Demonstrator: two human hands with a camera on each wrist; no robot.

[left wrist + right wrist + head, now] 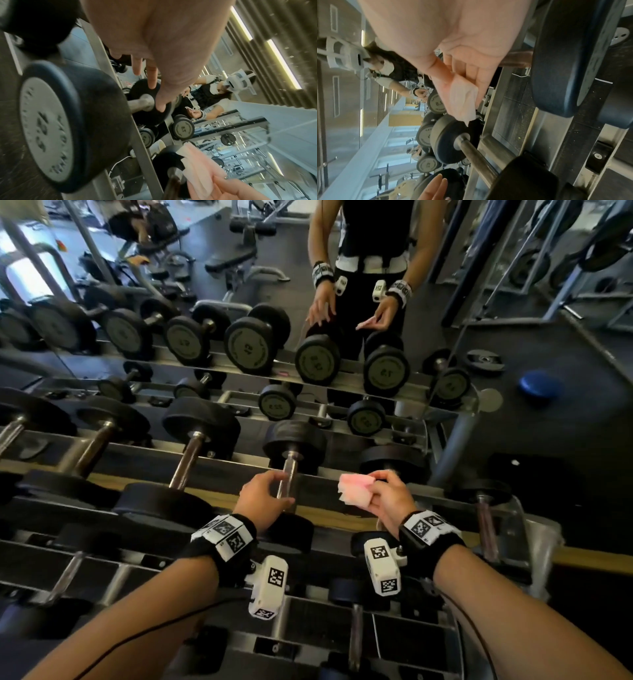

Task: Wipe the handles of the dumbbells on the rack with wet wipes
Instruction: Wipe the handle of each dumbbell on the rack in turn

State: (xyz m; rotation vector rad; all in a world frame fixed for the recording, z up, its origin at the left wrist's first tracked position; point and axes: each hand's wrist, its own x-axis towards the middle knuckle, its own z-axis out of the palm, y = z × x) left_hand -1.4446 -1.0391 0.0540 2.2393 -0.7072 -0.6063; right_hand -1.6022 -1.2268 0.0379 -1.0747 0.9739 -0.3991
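Observation:
A tiered metal rack [342,518] holds several black dumbbells. My left hand [270,491] hovers with relaxed, straight fingers at the steel handle [290,474] of the dumbbell in the middle of the upper tier; the left wrist view shows my thumb beside that handle [139,104], not gripping it. My right hand [383,491] pinches a folded pink-white wet wipe [354,487] just right of that handle, above the neighbouring dumbbell [394,460]. The right wrist view shows the wipe [464,97] hanging from my thumb and fingers above the handle [476,157].
A wall mirror [513,371] stands right behind the rack and reflects me, the dumbbells and gym machines. More dumbbells lie left [191,453] and right [484,518] on the same tier, and lower tiers sit close under my wrists.

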